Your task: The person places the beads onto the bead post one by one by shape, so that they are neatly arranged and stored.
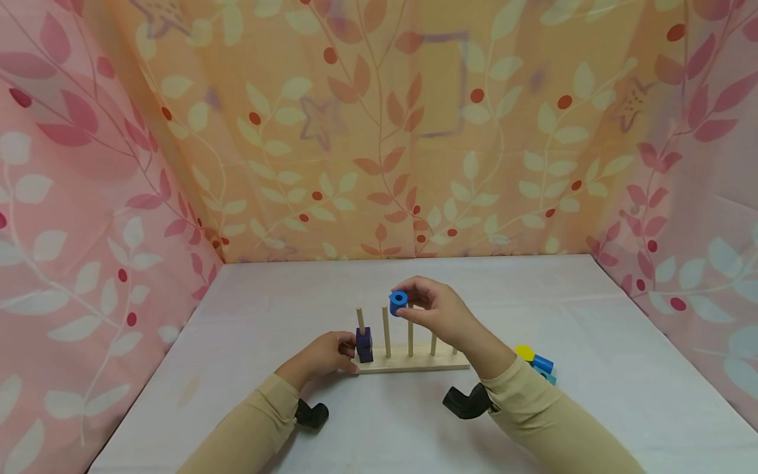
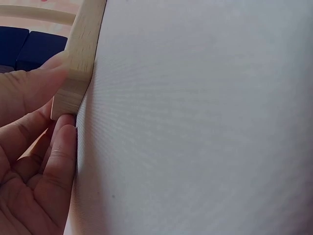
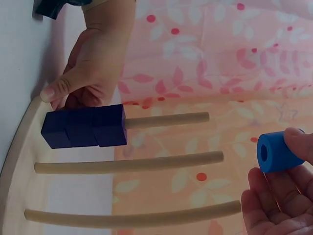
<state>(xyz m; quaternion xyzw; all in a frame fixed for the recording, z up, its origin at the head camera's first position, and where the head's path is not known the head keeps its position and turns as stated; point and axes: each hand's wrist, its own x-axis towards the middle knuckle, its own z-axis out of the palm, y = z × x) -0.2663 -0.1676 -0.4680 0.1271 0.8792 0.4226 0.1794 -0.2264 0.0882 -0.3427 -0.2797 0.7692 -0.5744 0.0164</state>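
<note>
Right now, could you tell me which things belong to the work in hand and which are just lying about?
In hand: blue ring pinched by right hand; peg board steadied by left hand; dark blue blocks on the leftmost peg.
Lying about: yellow and blue pieces beside the right forearm.

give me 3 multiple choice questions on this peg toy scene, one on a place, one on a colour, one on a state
1. Where are the dark blue blocks?
A. on the leftmost peg
B. on the table beside the base
C. in the right hand

2. What colour is the ring held by the right hand?
A. yellow
B. light blue
C. red

3. What is the left hand doing?
A. lying flat on the table, away from the toy
B. lifting a block
C. gripping the end of the wooden base

Answers:
1 A, the blocks sit low on the leftmost peg.
2 B, the ring in the fingers is light blue.
3 C, thumb and fingers clasp the base's end in the left wrist view.
</note>
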